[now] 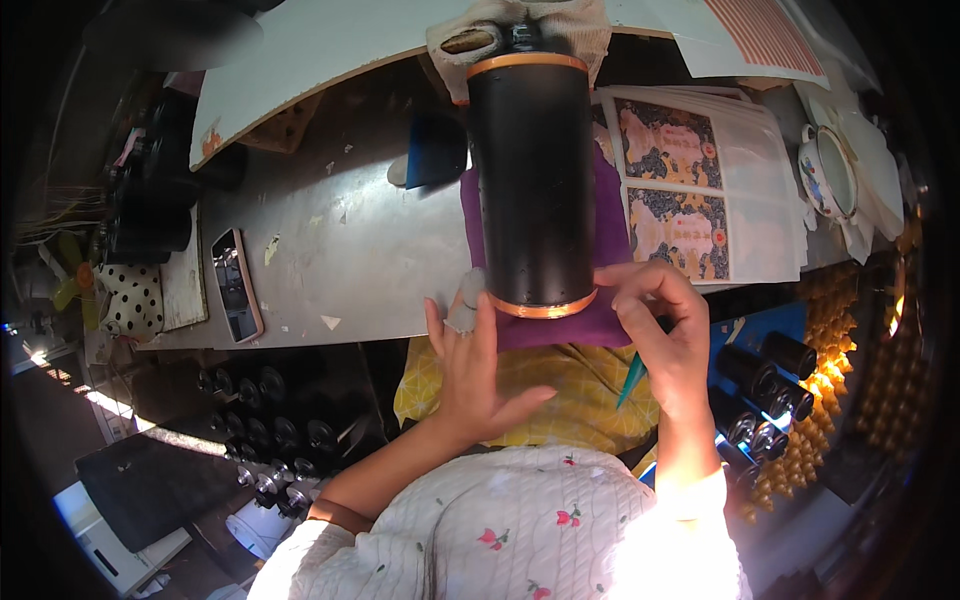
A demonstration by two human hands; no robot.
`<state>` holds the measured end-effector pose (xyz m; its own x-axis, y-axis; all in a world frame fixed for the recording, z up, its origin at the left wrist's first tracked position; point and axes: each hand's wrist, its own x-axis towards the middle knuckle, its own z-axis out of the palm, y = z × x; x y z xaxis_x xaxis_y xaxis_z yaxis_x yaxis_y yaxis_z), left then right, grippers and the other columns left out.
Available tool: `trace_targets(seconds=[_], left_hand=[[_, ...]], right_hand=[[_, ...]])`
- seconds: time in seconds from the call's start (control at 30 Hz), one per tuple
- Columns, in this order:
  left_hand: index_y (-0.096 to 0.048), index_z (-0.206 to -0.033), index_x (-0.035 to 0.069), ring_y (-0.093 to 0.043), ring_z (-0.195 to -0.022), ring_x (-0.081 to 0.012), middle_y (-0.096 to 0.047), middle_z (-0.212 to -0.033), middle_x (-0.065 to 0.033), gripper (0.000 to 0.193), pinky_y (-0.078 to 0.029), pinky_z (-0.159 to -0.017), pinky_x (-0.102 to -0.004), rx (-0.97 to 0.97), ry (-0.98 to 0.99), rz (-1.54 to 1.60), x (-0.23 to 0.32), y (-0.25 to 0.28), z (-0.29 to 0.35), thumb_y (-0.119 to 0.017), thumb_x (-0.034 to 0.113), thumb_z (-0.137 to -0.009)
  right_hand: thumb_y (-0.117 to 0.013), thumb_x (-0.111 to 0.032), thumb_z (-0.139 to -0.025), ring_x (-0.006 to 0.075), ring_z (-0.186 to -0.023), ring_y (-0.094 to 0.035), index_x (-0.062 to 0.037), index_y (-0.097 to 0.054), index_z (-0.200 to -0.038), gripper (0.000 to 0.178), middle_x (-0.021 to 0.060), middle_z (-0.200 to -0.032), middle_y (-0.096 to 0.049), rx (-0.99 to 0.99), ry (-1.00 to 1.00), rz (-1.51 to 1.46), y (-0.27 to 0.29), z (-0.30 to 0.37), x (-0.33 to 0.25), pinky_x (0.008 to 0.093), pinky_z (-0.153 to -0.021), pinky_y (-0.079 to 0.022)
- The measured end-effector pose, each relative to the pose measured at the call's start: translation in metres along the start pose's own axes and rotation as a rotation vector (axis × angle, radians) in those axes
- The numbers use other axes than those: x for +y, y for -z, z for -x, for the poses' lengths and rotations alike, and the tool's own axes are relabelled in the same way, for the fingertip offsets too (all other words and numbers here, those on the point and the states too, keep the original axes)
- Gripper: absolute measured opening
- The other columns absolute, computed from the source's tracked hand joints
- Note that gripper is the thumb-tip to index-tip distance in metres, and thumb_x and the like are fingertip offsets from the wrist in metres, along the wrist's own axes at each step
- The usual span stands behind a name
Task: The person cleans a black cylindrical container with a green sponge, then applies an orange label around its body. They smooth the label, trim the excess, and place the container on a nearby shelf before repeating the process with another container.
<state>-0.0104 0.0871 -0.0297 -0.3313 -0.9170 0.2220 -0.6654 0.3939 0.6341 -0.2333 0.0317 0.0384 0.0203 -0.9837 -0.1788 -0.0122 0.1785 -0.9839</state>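
Observation:
A black cylinder (pixel 535 185) with copper-coloured rims lies lengthwise in front of me on a purple cloth (pixel 614 225). My left hand (pixel 472 375) is at the left of its near rim, fingers stretched upward and thumb apart. One of its fingers wears a greyish wrap (pixel 464 308), and a fingertip meets the rim or comes very close to it. At the right of the same rim, my right hand (pixel 672 335) has its index finger extended to the edge. A green pointed tool (pixel 631 381) sticks out below its curled fingers; the tool's upper part is hidden in the hand.
A whitish knitted cloth (pixel 590 35) sits behind the cylinder's far end. Printed sheets (pixel 755 200) lie to the right, near a white enamel cup (pixel 828 172). A phone (pixel 236 285) rests on the metal table (pixel 370 270) at left. Black cylinders (pixel 750 375) stand lower right, beside golden spiky rows (pixel 825 375).

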Motion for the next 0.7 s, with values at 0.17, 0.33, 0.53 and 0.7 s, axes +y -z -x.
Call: trace_targets(seconds=[0.17,0.33,0.53,0.7], left_hand=[[-0.019,-0.154,-0.011,-0.036,-0.139,-0.0445,-0.040,-0.150,-0.0269,0.113,0.006,-0.113,-0.0705,0.036,-0.042,-0.077,0.006,0.000,-0.002,-0.069,0.062,-0.083],[-0.029,-0.152,-0.007,-0.025,-0.143,-0.0502,-0.037,-0.153,-0.0253,0.110,0.007,-0.111,-0.0729,0.119,-0.116,-0.245,0.014,-0.006,-0.003,-0.065,0.069,-0.082],[-0.040,-0.149,-0.003,-0.016,-0.146,-0.0522,-0.032,-0.157,-0.0238,0.105,0.011,-0.108,-0.0755,0.110,-0.282,-0.425,0.023,-0.007,-0.015,-0.055,0.078,-0.083],[-0.051,-0.145,0.008,-0.018,-0.146,-0.0510,-0.035,-0.156,-0.0209,0.090,0.013,-0.108,-0.0745,0.133,-0.390,-0.403,0.034,-0.006,-0.021,-0.058,0.074,-0.084]], right_hand=[[-0.062,0.001,-0.088,0.0026,-0.074,-0.052,0.0005,-0.060,-0.086,0.003,0.0099,-0.109,-0.072,0.000,0.003,-0.004,0.000,0.002,0.002,0.0199,-0.067,-0.044],[-0.062,0.001,-0.087,0.0030,-0.074,-0.052,0.0000,-0.061,-0.086,0.002,0.0100,-0.110,-0.072,-0.017,-0.003,-0.010,0.003,0.003,0.002,0.0204,-0.067,-0.044],[-0.063,0.000,-0.087,0.0037,-0.074,-0.053,-0.0011,-0.061,-0.086,0.002,0.0095,-0.110,-0.072,-0.026,-0.002,-0.030,0.002,0.003,0.003,0.0207,-0.067,-0.043],[-0.062,0.000,-0.087,0.0043,-0.075,-0.053,-0.0020,-0.063,-0.089,0.003,0.0075,-0.111,-0.071,-0.017,0.026,-0.126,0.004,0.004,0.011,0.0201,-0.069,-0.042]])
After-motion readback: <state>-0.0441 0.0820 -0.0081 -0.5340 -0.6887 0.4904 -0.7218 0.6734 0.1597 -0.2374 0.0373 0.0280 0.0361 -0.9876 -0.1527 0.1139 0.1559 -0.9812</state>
